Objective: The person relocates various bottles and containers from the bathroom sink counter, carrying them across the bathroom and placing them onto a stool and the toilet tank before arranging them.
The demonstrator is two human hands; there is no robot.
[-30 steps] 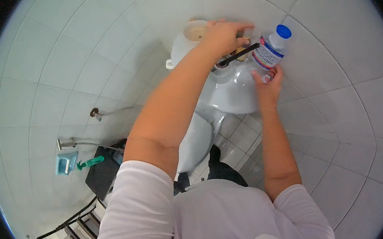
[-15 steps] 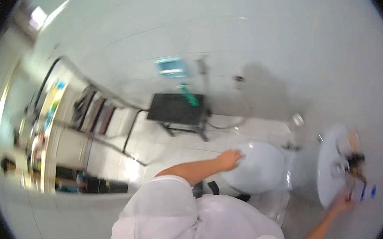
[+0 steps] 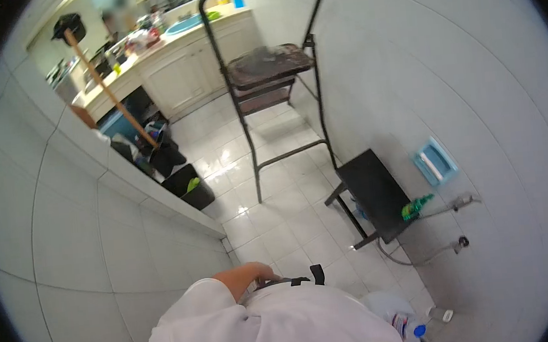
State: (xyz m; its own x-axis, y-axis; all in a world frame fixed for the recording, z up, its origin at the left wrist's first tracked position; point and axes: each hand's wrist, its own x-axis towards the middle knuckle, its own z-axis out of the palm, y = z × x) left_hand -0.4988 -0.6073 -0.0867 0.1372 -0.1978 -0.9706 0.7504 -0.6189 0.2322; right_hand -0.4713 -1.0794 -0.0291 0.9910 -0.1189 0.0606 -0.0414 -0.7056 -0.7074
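Observation:
My left hand (image 3: 264,272) hangs by the front of my waist, close to a black strap (image 3: 318,275). Its fingertips are hidden, and I cannot tell whether it grips anything. My right hand is out of view. At the lower right, a clear plastic bottle (image 3: 405,324) with a blue cap (image 3: 420,331) and a printed label shows beside my white shirt (image 3: 287,323). What supports the bottle is hidden. Part of a rounded white surface (image 3: 382,303) shows next to it.
A folding step ladder (image 3: 251,134) stands ahead. Against the right wall is a black stool (image 3: 375,195) with a green bottle (image 3: 415,207) on it; a hose (image 3: 419,262) hangs nearby. Beyond are a counter (image 3: 165,47), a wooden pole (image 3: 107,88) and a black bin (image 3: 187,185).
My view has swung left from the toilet and sink towards the ladder and counter. My left hand has drawn back from above the toilet lid to my waist. My right hand has left the view.

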